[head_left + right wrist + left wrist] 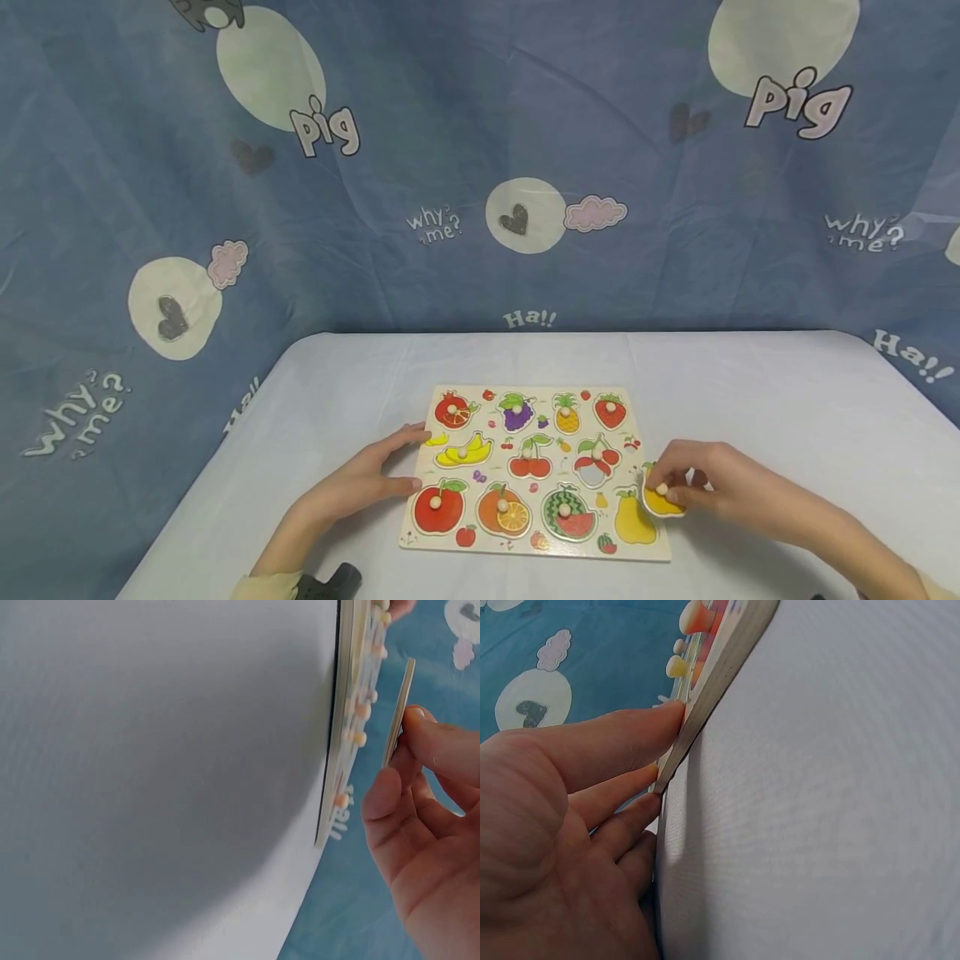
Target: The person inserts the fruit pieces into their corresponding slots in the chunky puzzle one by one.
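A wooden fruit puzzle board (435, 543) lies on the table, its fruit pieces carrying small round knobs. My left hand (363, 475) is at the board's left edge, thumb and forefinger spread apart along it. In the left wrist view, the thumb and fingertips touch the rim of the board (712, 686). My right hand (705, 477) pinches a yellow pear piece (654, 504) by its knob, just off the board's right edge. That thin piece (400, 712) appears tilted and raised above the board in the right wrist view. Beside it shows the knobless pear space (634, 518) at the lower right corner.
Apple (438, 510), orange (495, 518) and watermelon (562, 505) pieces sit along the near row, with other fruit pieces in the rows behind. White cloth (360, 367) covers the table. A blue printed curtain (420, 283) hangs behind its far edge.
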Demonstrator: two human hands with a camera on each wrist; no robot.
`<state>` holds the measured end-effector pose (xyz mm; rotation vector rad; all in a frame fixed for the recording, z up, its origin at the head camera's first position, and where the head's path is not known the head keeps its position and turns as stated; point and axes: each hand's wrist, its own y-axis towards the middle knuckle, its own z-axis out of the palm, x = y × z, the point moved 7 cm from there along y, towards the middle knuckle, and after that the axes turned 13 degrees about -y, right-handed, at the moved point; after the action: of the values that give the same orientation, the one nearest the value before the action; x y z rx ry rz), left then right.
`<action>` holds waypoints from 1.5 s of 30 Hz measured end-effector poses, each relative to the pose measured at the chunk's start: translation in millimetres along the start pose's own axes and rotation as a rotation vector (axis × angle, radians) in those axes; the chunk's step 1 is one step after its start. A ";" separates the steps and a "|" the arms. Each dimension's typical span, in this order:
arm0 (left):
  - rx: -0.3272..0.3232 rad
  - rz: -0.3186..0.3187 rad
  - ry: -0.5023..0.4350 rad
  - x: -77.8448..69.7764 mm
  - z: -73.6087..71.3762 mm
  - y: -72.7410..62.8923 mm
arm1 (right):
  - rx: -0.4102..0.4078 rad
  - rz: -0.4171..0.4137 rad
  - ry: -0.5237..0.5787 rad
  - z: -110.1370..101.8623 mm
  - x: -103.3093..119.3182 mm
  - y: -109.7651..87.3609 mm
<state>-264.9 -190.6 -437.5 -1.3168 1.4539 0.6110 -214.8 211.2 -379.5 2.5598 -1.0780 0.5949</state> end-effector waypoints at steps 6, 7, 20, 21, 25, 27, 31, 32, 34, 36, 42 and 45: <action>0.003 0.007 -0.004 0.0 -0.2 0.1 | 0.024 -0.017 0.023 5.8 5.0 2.2; 0.002 0.007 -0.001 -0.1 -0.3 0.0 | 0.024 -0.025 0.029 6.6 6.0 2.6; 0.008 -0.006 0.003 -0.8 0.3 -1.1 | 0.065 -0.048 0.057 17.2 11.0 10.3; 0.009 -0.004 0.003 -1.2 0.3 -1.3 | 0.070 -0.046 0.054 18.1 11.0 11.2; 0.013 0.007 0.002 -2.8 0.5 -2.1 | 0.092 -0.047 0.060 22.1 12.4 13.7; 0.013 0.010 0.000 -3.0 0.6 -2.4 | 0.102 -0.048 0.070 24.0 13.4 14.3; 0.009 0.007 0.000 -3.1 0.3 -2.9 | 0.125 -0.033 0.089 27.6 14.1 15.2; 0.008 0.006 0.001 -3.3 0.2 -3.0 | 0.128 -0.029 0.088 28.2 14.2 15.5; 0.009 0.006 0.003 -3.7 0.2 -3.2 | 0.131 -0.024 0.082 29.3 14.5 16.1; 0.012 0.008 0.002 -4.2 0.3 -3.3 | 0.131 -0.026 0.071 30.1 15.2 16.8; 0.021 0.019 -0.013 -6.1 0.8 -4.1 | 0.127 -0.051 0.054 31.1 17.8 19.1; 0.021 0.017 -0.015 -6.4 1.0 -4.2 | 0.123 -0.062 0.051 31.3 18.5 19.6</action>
<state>-261.6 -188.3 -430.9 -1.2823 1.4571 0.6133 -209.4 173.5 -395.6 2.6561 -0.9691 0.7281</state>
